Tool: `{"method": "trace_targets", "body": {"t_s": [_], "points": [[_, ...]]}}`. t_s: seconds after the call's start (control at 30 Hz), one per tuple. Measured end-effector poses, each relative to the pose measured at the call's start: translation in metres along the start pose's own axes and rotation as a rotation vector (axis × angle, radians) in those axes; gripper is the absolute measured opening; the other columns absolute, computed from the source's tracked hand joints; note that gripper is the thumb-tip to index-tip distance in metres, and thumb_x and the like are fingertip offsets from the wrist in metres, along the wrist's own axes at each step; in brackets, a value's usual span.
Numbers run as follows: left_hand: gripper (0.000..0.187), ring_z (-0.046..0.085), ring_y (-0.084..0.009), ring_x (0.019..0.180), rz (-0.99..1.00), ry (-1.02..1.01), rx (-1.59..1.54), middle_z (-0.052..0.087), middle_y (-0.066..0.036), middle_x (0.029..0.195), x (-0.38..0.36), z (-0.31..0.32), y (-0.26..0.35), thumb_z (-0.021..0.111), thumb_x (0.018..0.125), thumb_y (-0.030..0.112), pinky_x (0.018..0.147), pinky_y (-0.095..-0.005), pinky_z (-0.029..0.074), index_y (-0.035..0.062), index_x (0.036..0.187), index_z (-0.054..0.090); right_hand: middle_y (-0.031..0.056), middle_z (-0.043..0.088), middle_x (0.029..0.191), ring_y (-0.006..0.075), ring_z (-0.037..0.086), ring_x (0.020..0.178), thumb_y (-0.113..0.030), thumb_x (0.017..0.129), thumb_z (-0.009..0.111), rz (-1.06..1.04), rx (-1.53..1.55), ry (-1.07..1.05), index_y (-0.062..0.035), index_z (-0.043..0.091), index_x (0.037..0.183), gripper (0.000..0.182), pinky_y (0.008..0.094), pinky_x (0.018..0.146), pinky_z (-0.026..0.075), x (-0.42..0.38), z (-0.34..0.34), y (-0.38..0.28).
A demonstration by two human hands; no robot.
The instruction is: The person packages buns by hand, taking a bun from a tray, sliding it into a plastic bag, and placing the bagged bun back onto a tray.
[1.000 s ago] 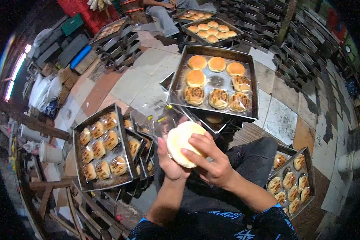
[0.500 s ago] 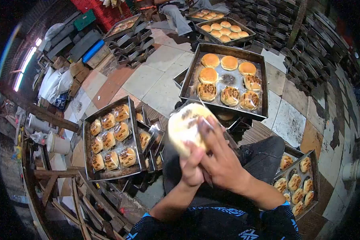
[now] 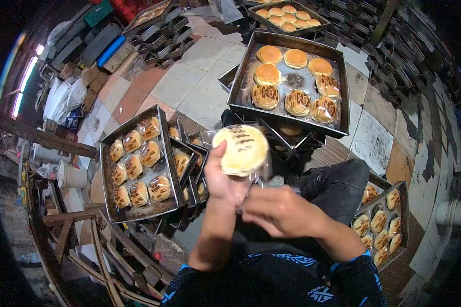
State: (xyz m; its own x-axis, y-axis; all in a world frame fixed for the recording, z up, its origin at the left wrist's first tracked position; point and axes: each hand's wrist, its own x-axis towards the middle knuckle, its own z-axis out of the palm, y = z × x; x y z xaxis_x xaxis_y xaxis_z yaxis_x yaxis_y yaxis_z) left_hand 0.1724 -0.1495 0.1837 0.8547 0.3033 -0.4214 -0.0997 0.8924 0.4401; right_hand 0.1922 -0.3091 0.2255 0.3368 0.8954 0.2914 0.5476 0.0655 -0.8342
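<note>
A round pale bun with dark printed marks sits in a clear plastic bag, held up in my left hand with the thumb along its side. Just below it, my right hand is curled, its fingers pinched at the loose end of the plastic bag; motion smears the fingertips. Beyond my hands, a metal tray carries golden buns, some unwrapped and some in printed clear wrappers, with one gap in the middle. To the left, another tray is filled with wrapped buns.
At my right leg stands a tray of wrapped buns. Farther back is a tray of plain buns. Stacked metal trays line the right and the back. A white bucket and wooden slats are at left.
The bun has turned more face-on and its marks show more clearly. My right hand has moved down from the bun to the bag's end, while my left hand now supports the bun from below.
</note>
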Motion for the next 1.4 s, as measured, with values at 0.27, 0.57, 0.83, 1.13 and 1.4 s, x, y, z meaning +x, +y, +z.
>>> {"method": "trace_targets", "body": {"t_s": [0.27,0.57,0.83,1.13,1.4], "points": [[0.068,0.062,-0.0398,0.110,-0.108,-0.142,0.093,0.058,-0.024,0.128,0.005,-0.047,0.015,0.038,0.093,0.051,0.081,-0.0507,0.059,-0.0003,0.137,0.042,0.0113,0.068,0.085,0.0296,0.066,0.084,-0.010,0.076,0.076,0.137,-0.475,0.650,-0.0048,0.072,0.088,0.014,0.0386,0.076,0.053,-0.002,0.002,0.054],[0.035,0.066,-0.0186,0.083,0.863,-0.182,0.793,0.067,-0.017,0.104,-0.014,-0.083,-0.034,0.060,0.098,0.024,0.076,-0.0305,0.054,-0.0063,0.113,0.057,0.0050,0.061,0.079,0.0120,0.054,0.069,-0.002,0.083,0.074,0.217,0.174,0.927,0.0003,0.074,0.091,0.008,0.0238,0.061,0.043,0.000,0.022,0.055],[0.005,0.060,-0.0229,0.075,1.614,-0.047,1.293,0.060,-0.006,0.084,0.006,-0.112,0.027,0.071,0.084,0.009,0.067,-0.0330,0.050,0.0071,0.088,0.069,0.0088,0.058,0.080,0.0190,0.055,0.065,-0.002,0.077,0.076,-0.055,-0.202,0.718,0.0003,0.071,0.088,0.013,0.0300,0.058,0.046,0.017,0.021,0.099],[0.009,0.063,-0.0244,0.069,1.431,-0.056,1.278,0.064,-0.009,0.078,0.029,-0.148,0.013,0.067,0.086,0.012,0.064,-0.0346,0.051,0.0035,0.087,0.068,0.0100,0.061,0.076,0.0203,0.060,0.067,-0.004,0.076,0.076,-0.017,-0.171,0.683,-0.0025,0.070,0.080,0.008,0.0313,0.059,0.048,0.035,0.050,0.147],[0.007,0.053,-0.0085,0.064,0.686,0.284,0.919,0.063,-0.003,0.075,0.017,-0.127,0.028,0.066,0.090,0.003,0.056,-0.0227,0.042,-0.0026,0.087,0.069,0.0091,0.047,0.062,0.0154,0.043,0.052,-0.008,0.091,0.065,0.367,-0.170,0.932,0.0001,0.055,0.067,0.027,0.0332,0.049,0.034,0.054,0.069,0.155]]}}
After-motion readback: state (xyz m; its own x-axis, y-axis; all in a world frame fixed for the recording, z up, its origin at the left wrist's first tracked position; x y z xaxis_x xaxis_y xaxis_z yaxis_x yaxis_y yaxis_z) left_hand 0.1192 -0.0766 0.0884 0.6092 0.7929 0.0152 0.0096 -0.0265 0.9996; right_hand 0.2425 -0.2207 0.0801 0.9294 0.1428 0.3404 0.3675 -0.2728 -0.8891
